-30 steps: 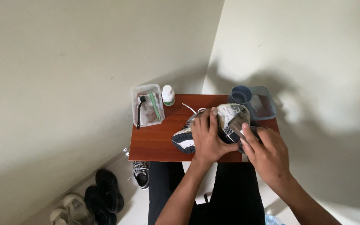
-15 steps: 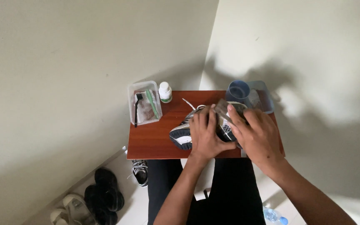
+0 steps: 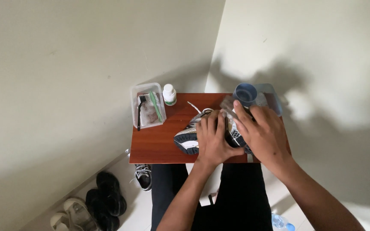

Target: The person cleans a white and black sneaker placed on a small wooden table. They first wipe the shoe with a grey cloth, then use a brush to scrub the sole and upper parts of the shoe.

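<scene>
A black, white and grey sneaker (image 3: 188,137) lies on a small reddish-brown wooden table (image 3: 157,143). My left hand (image 3: 213,139) grips the sneaker across its middle. My right hand (image 3: 262,134) lies over the shoe's right end, fingers pressing a crumpled pale cloth or wrapper (image 3: 228,105) onto it. A white lace (image 3: 193,107) trails from the shoe towards the back of the table.
A clear plastic tub (image 3: 147,106) with brushes sits at the table's back left, a small white bottle (image 3: 169,94) beside it. A blue cup (image 3: 245,93) and a bluish container (image 3: 273,98) stand at back right. Shoes (image 3: 103,201) lie on the floor at left; walls close in behind.
My right hand has slid up over the shoe's right end, pressing the pale material. My view shifted slightly; the left hand kept its grip.
</scene>
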